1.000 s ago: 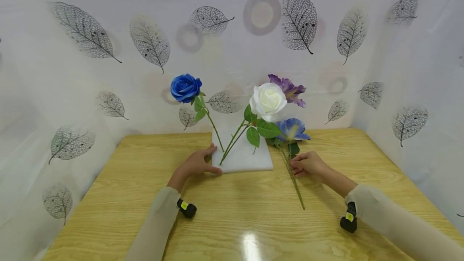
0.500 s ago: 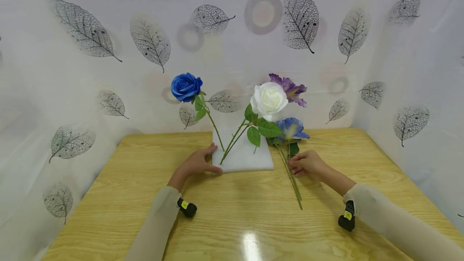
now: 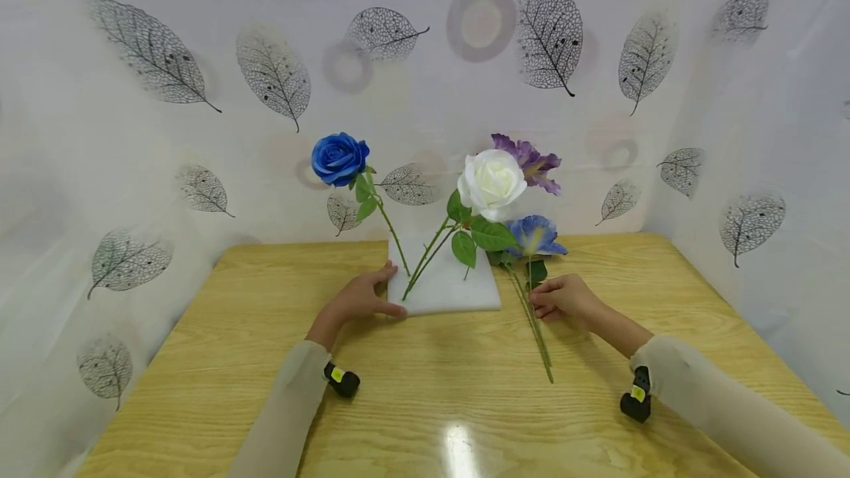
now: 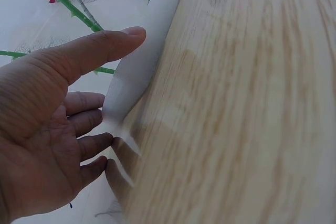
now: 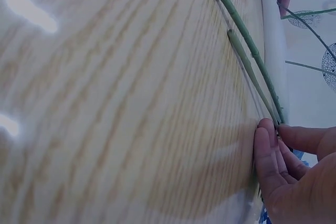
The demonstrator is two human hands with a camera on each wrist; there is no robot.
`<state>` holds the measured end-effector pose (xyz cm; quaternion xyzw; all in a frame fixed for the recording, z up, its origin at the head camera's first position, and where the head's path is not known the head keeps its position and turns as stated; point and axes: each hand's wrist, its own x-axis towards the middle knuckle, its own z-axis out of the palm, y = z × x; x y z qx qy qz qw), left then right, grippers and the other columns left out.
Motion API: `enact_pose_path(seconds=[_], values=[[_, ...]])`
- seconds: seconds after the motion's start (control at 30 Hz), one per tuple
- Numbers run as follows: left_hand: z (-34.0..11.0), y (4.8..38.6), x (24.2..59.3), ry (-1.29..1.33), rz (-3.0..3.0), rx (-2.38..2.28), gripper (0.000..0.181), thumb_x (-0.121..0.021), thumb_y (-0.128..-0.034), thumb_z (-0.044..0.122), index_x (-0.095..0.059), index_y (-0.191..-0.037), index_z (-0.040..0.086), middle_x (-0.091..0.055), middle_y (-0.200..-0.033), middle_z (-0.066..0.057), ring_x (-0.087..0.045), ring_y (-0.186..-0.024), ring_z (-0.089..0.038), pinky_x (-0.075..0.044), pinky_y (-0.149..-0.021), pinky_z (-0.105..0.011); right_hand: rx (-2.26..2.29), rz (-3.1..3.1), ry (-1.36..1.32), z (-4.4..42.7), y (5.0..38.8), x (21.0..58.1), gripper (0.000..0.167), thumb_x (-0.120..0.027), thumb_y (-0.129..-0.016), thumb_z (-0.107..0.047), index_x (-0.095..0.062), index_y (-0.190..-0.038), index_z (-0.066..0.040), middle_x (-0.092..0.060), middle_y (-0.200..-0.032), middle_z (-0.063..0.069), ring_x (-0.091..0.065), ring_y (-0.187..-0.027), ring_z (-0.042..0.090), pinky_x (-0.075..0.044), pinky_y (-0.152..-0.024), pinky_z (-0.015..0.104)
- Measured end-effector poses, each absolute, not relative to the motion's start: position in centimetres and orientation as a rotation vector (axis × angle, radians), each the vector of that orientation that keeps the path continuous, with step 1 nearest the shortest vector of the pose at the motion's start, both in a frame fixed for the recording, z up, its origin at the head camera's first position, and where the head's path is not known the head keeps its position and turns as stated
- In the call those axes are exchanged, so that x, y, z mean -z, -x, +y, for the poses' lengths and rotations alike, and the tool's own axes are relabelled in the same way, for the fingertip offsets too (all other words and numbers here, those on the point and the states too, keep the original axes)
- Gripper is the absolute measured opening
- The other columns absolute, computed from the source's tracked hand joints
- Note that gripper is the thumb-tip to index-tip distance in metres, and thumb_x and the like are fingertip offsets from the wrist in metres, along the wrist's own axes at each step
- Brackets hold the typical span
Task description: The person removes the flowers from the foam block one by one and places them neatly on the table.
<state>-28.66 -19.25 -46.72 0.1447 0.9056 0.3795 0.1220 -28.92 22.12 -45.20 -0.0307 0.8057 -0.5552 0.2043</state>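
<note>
A white foam board (image 3: 458, 292) lies on the table, with flower stems standing in it: a blue rose (image 3: 339, 159), a white rose (image 3: 492, 184) and a purple flower (image 3: 529, 162). My left hand (image 3: 361, 296) rests at the board's left edge, thumb on the front corner; in the left wrist view the left hand (image 4: 58, 114) has its fingers spread along the edge. My right hand (image 3: 567, 301) pinches a green stem right of the board, below a light blue flower (image 3: 533, 236). Two stems (image 5: 247, 40) run from the right hand's fingertips (image 5: 268, 129) in the right wrist view.
The wooden table (image 3: 425, 389) spans the view below the board. Behind it and at both sides hangs a pale curtain (image 3: 398, 109) printed with leaves. Dark green leaves (image 3: 536, 271) lie beside the board's right edge.
The lower end of the stem at my right hand has swung slightly left, closer to the stem beside it. My left hand has stayed at the board.
</note>
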Motion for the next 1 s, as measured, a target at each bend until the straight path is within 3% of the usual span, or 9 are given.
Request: enact_pose_path(seconds=[1.0], values=[[-19.25,28.68,46.65,-0.429,2.631,-1.106,0.107,-0.088,-0.0789,0.042,-0.028,-0.16,0.008,-0.018,-0.17,-0.009,-0.016,-0.158,-0.03,-0.019,-0.129,-0.047,1.534,2.255,0.117,23.1,28.9,44.36,0.035,-0.059,-0.102,-0.007,-0.059,-0.126,0.019,-0.078,-0.088,0.006,-0.074,-0.074,0.014,-0.065,-0.071,0.033]])
